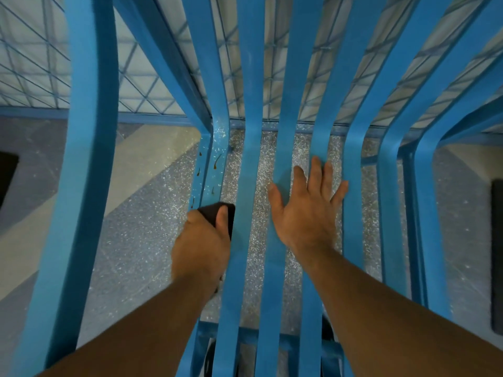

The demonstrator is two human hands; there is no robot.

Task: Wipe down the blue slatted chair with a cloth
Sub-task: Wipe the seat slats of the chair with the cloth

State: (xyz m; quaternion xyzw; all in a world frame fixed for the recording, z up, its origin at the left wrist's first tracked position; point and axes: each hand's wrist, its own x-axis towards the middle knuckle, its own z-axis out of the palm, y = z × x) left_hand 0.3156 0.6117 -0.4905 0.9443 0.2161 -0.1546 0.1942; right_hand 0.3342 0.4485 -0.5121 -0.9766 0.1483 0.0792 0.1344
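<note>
Head view: the blue slatted chair (251,110) fills almost the whole frame, seen from above. Its long slats run from the bottom edge up to a bend near the middle and then rise toward the top. A broad blue side rail (87,137) sweeps down the left of the frame.

The left hand (201,248), just left of centre and below the middle, is curled round a dark cloth (217,208) and grips it. The cloth sticks out past the knuckles and is pressed onto the leftmost seat slat. Just above the cloth on that slat are several small brown drip marks (216,163) and pale specks.

The right hand (307,210), right of centre, lies flat with straight, spread fingers (315,172). Its palm is down across two middle slats, and it holds nothing. Both bare forearms come in from the bottom edge.

A grey speckled floor (152,227) shows between the slats. In the upper part of the frame a blue wire grid (152,85) stands behind the chair. A dark mat (496,254) lies at the right edge.
</note>
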